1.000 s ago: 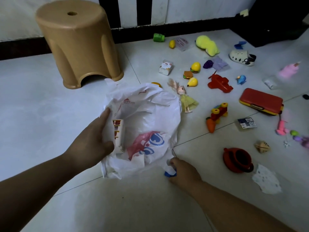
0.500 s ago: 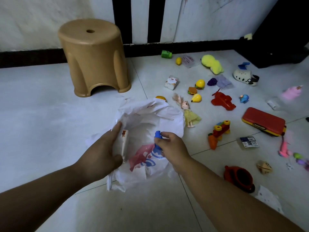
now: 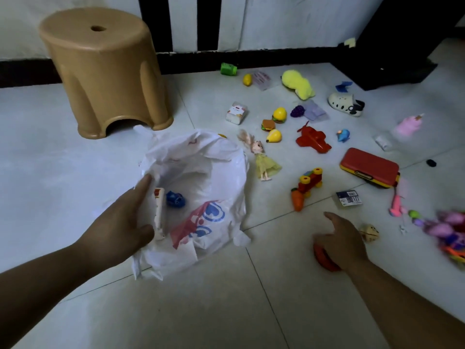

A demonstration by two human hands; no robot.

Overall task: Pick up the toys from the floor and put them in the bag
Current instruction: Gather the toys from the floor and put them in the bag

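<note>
Left hand: the left hand (image 3: 118, 222) pinches the near-left rim of the bag between thumb and fingers, holding its mouth wide; the index finger points toward 1 o'clock along the rim.
Right hand: the right hand (image 3: 339, 241) lies palm down, fingers loosely spread and curved over the red pot, gripping nothing that can be seen; whether the fingertips touch the pot cannot be told.
Red pot: the red pot (image 3: 323, 259) sits on the floor under the right hand, only its near-left edge showing.
Bag: the white plastic bag (image 3: 201, 170) lies open on the tiles, at 10 o'clock from the right hand.
Inside the bag: a blue toy (image 3: 175, 199) rests just beside a white-and-orange box (image 3: 159, 212), which stands against the left wall by the left thumb.
Nearest loose toys: a carrot (image 3: 297, 199) and a red block train (image 3: 310, 181) lie at 11 o'clock from the right hand; a beige dice-like toy (image 3: 370, 233) at 3 o'clock.
Farther toys: a doll (image 3: 263, 157) lies just right of the bag; a red plane (image 3: 313, 138) and a red case (image 3: 369, 167) are beyond.
Stool: a tan plastic stool (image 3: 105, 71) stands at 11 o'clock from the bag.
</note>
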